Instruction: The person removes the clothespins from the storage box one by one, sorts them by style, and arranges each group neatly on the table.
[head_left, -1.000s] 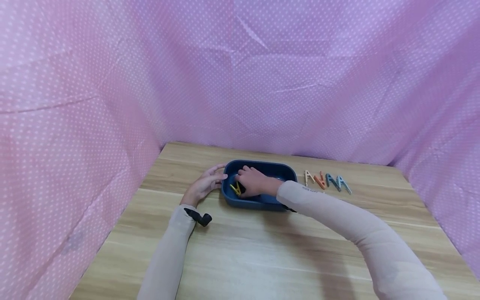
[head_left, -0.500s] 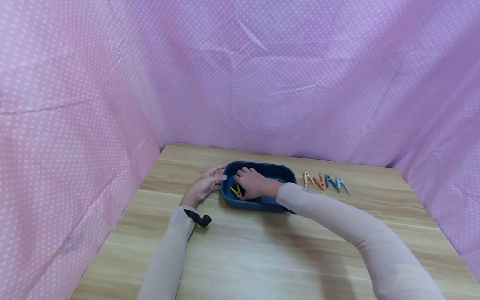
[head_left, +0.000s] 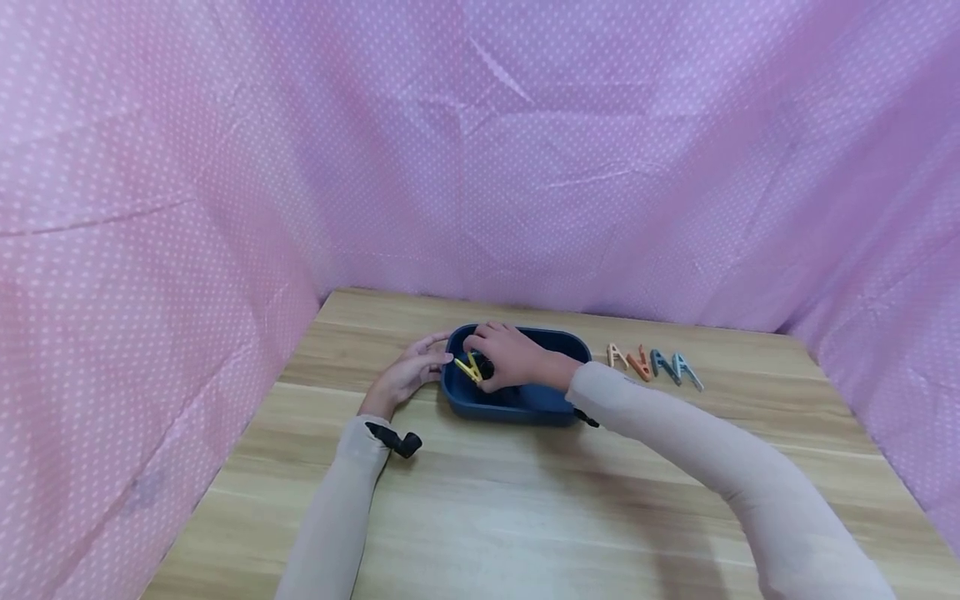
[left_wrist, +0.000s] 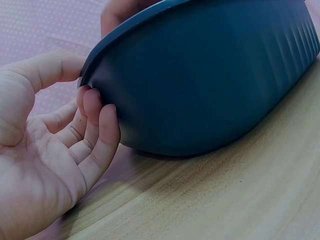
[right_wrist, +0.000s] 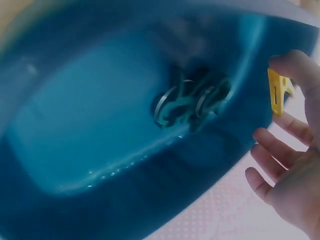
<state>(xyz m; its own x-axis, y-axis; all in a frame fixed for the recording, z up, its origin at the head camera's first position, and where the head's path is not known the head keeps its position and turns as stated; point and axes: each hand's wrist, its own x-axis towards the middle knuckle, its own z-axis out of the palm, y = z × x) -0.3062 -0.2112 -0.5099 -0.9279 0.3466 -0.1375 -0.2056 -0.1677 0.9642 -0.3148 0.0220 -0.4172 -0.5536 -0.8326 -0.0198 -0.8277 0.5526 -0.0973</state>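
Note:
A deep blue plastic bin (head_left: 517,414) with rounded corners stands on the wooden table. My left hand (head_left: 411,375) grips its left end; in the left wrist view the thumb meets the rim while curled fingers (left_wrist: 107,130) touch the outer wall. Over the bin's left part, my right hand (head_left: 510,357) pinches a yellow clothespin (right_wrist: 276,92) between thumb and index finger, the other fingers loosely bent. Dark green clothespins (right_wrist: 185,107) lie inside on the bin floor, as the right wrist view shows.
To the right of the bin lie several clothespins in a row: cream (head_left: 617,357), orange (head_left: 640,364), dark blue (head_left: 665,367) and light blue (head_left: 687,371). Pink dotted cloth (head_left: 480,167) hangs around the table (head_left: 480,517) at the back and sides.
My right hand has lifted from inside the bin, bringing the yellow clothespin up and slightly left toward the rim. My left hand stays at the bin's end.

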